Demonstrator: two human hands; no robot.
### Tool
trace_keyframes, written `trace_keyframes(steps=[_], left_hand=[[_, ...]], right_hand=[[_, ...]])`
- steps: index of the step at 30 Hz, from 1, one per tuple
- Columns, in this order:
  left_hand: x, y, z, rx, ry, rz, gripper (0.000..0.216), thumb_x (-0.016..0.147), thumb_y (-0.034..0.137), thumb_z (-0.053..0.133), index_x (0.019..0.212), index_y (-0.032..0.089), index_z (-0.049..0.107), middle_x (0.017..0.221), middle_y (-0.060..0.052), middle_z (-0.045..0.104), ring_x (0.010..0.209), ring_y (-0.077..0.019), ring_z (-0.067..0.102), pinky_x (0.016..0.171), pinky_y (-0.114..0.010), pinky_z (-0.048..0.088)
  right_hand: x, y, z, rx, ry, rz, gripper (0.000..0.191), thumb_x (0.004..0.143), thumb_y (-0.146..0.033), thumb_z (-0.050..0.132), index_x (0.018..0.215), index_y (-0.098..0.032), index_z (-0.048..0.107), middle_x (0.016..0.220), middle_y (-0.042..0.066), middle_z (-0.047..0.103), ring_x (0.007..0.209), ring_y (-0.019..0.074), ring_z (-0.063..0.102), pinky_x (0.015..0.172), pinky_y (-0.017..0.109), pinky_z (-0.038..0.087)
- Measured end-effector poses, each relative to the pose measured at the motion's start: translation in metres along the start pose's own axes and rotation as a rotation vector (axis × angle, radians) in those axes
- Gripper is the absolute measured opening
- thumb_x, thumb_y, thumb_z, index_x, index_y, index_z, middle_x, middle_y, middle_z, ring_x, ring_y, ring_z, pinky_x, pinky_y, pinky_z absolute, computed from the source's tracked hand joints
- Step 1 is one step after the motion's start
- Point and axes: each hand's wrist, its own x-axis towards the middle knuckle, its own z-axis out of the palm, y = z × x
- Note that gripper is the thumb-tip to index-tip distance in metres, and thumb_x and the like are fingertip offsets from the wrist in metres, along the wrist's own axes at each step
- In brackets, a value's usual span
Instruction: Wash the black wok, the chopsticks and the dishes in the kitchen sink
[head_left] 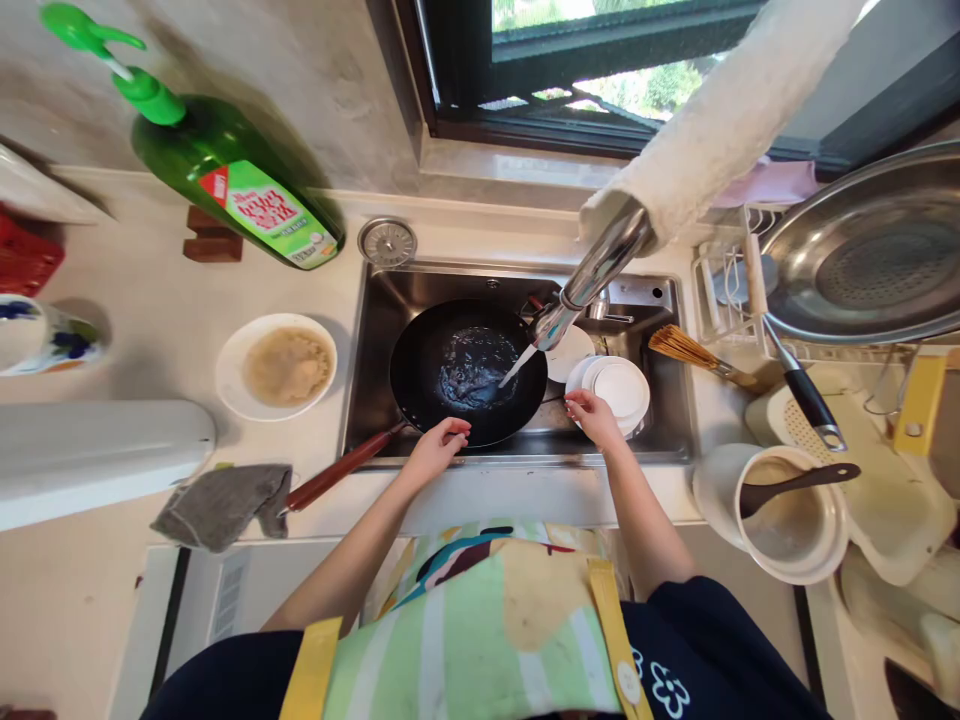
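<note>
My left hand [437,452] is at the near rim of a black wok [409,375], its fingers loosely bent and nothing visible in them. The wok sits tilted in the steel sink, with a brown wooden handle [349,466] pointing to the lower left. Water runs from the faucet [555,322] into it and churns. By the left edge of a stack of white dishes [622,388] is my right hand [596,415], fingers slightly curved and holding nothing I can see. Whether its fingertips touch the stack I cannot tell. Another white dish [571,355] lies behind, partly under the faucet.
Left of the sink [679,400] are a bowl of cloudy liquid [289,365], a grey cloth [225,505] and a green soap bottle [240,180]. A bamboo brush [697,355], a white pot [720,490] with a dark spoon [795,485], and a large steel basin [877,250] are on the right.
</note>
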Motion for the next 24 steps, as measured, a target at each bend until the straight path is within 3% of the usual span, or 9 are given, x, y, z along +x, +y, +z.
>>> trace_keyframes(steps=[17, 24], left_hand=[[0.0, -0.002, 0.002, 0.073, -0.04, 0.001, 0.029, 0.074, 0.036, 0.055, 0.097, 0.017, 0.06, 0.096, -0.007, 0.065, 0.081, -0.0184, 0.064, 0.075, -0.033, 0.049], [0.003, -0.001, 0.003, 0.095, -0.061, 0.0, 0.03, 0.073, 0.035, 0.054, 0.096, 0.016, 0.059, 0.095, -0.008, 0.065, 0.08, -0.0186, 0.064, 0.075, -0.033, 0.05]], right_hand=[[0.007, 0.0, -0.006, -0.06, 0.007, -0.028, 0.025, 0.073, -0.039, 0.054, 0.088, -0.02, 0.06, 0.076, 0.001, 0.063, 0.065, 0.0151, 0.06, 0.065, 0.03, 0.049], [0.039, -0.056, -0.031, -0.208, 0.272, -0.241, 0.022, 0.077, -0.031, 0.049, 0.089, -0.018, 0.062, 0.085, 0.005, 0.067, 0.072, 0.0161, 0.061, 0.074, 0.031, 0.047]])
